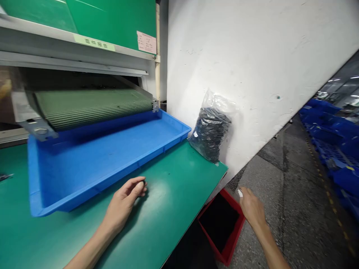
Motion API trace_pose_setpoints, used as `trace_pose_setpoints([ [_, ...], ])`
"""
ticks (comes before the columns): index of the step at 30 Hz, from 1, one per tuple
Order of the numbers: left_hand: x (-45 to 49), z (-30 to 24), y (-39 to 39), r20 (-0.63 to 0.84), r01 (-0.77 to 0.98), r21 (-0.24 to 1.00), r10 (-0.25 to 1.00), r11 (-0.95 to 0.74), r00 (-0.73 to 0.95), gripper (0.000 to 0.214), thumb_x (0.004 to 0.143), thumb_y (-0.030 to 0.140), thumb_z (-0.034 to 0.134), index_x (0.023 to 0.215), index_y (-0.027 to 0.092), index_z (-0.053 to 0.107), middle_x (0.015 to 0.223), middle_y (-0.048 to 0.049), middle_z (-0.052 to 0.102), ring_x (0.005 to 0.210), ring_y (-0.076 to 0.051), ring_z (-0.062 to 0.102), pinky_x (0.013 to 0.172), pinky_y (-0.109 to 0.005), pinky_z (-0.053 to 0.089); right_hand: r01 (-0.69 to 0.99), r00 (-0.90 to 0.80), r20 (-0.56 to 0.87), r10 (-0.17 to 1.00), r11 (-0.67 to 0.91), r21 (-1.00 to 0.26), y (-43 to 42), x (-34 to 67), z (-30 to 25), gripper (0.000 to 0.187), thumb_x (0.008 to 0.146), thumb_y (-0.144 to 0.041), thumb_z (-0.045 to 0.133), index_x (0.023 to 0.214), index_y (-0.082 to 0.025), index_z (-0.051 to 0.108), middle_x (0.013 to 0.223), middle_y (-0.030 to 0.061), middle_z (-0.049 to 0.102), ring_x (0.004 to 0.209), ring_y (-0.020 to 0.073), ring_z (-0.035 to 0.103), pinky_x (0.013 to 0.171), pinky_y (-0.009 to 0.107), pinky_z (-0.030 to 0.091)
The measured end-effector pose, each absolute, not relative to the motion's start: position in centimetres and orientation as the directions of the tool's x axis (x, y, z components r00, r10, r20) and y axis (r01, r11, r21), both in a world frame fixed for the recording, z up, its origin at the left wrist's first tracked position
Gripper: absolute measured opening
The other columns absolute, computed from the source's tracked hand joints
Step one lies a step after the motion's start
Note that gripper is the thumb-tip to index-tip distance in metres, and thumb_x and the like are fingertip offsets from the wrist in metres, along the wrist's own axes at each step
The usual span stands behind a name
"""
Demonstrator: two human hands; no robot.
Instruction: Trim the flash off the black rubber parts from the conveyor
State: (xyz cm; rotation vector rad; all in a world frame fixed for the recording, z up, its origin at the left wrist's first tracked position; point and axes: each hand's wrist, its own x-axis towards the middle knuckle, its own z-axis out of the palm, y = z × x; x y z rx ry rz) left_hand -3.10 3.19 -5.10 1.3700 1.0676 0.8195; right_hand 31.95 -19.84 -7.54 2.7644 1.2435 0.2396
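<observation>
The left hand [125, 201] at 7 o'clock is closed, its fingertips pinching a small dark piece [144, 182] that looks light and stiff, best held at its edges; its long axis cannot be told. It rests over the green desk [168, 213]. The right hand [252, 207] at 4 o'clock pinches a small white piece [239, 192], just beside a red bin [234, 233].

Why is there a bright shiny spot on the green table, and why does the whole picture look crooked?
In the head view, the shiny spot on the green table mat is glare beside the left hand, which casts a soft shadow; the view is tilted and wide, so the white wall and the table edge lean.
</observation>
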Motion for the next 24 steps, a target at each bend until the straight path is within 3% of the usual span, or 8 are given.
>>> trace_pose_setpoints([
  [3,-2.7,-4.7,2.9,-0.080,0.105,0.993,0.938,0.047,0.336,0.049,0.075,0.055,0.063,0.107,0.018,0.061,0.090,-0.0052,0.066,0.077,-0.017,0.062,0.076,-0.031,0.051,0.850,0.519,0.225,0.825,-0.525,-0.035,-17.4,28.7,-6.2,0.036,0.089,-0.009,0.037,0.117,-0.015,0.058,0.103,0.0102,0.063,0.086,0.0205,0.065,0.071,0.029,0.049],
  [5,-2.7,-4.6,2.7,-0.066,0.090,0.995,0.942,0.039,0.329,0.049,0.075,0.056,0.063,0.105,0.017,0.062,0.089,-0.0057,0.066,0.075,-0.017,0.061,0.074,-0.031,0.051,0.933,0.360,0.239,0.902,-0.350,-0.084,-14.1,25.4,-5.0,0.043,0.090,-0.007,0.033,0.127,-0.017,0.053,0.105,0.0091,0.062,0.085,0.0171,0.064,0.072,0.026,0.049],
  [7,-2.8,-4.6,2.7,-0.066,0.061,0.997,0.945,0.049,0.322,0.049,0.074,0.056,0.064,0.104,0.017,0.062,0.090,-0.0060,0.066,0.074,-0.016,0.060,0.072,-0.030,0.051,0.982,0.183,0.132,0.974,-0.186,0.012,-10.4,21.9,-4.0,0.052,0.090,-0.004,0.029,0.138,-0.019,0.044,0.103,0.0079,0.061,0.080,0.0157,0.064,0.065,0.025,0.048],
  [10,-3.2,-5.0,2.7,-0.074,0.001,0.997,0.944,0.078,0.323,0.046,0.076,0.052,0.065,0.104,0.017,0.062,0.089,-0.0046,0.065,0.075,-0.015,0.059,0.072,-0.028,0.050,0.996,0.048,0.070,0.996,-0.053,0.075,-5.7,17.9,-3.3,0.059,0.089,-0.003,0.030,0.142,-0.027,0.039,0.098,0.0055,0.061,0.074,0.0166,0.064,0.055,0.025,0.046],
  [12,-3.4,-5.3,2.8,-0.074,-0.031,0.996,0.939,0.089,0.336,0.043,0.077,0.050,0.064,0.105,0.018,0.062,0.089,-0.0035,0.064,0.075,-0.014,0.059,0.072,-0.027,0.049,0.994,0.022,0.047,0.999,-0.027,0.110,-4.0,16.5,-3.4,0.060,0.088,-0.003,0.030,0.141,-0.029,0.040,0.097,0.0061,0.061,0.069,0.0172,0.065,0.051,0.026,0.046],
  [16,-3.6,-5.4,3.1,-0.070,-0.055,0.994,0.928,0.097,0.366,0.041,0.079,0.048,0.063,0.106,0.017,0.061,0.090,-0.0040,0.064,0.076,-0.014,0.058,0.073,-0.027,0.048,0.983,0.052,0.001,0.999,-0.051,0.178,-3.4,15.8,-3.6,0.059,0.086,-0.001,0.031,0.139,-0.024,0.044,0.097,0.0093,0.060,0.064,0.0175,0.066,0.049,0.026,0.047],
  [24,-3.7,-5.2,3.3,-0.114,-0.029,0.991,0.925,0.133,0.363,0.047,0.076,0.051,0.065,0.108,0.017,0.061,0.090,-0.0054,0.064,0.076,-0.016,0.060,0.073,-0.029,0.050,0.955,0.174,-0.051,0.983,-0.155,0.254,-7.3,18.1,-3.6,0.061,0.086,0.000,0.030,0.141,-0.022,0.040,0.100,0.0097,0.061,0.070,0.0169,0.067,0.052,0.025,0.051],
])
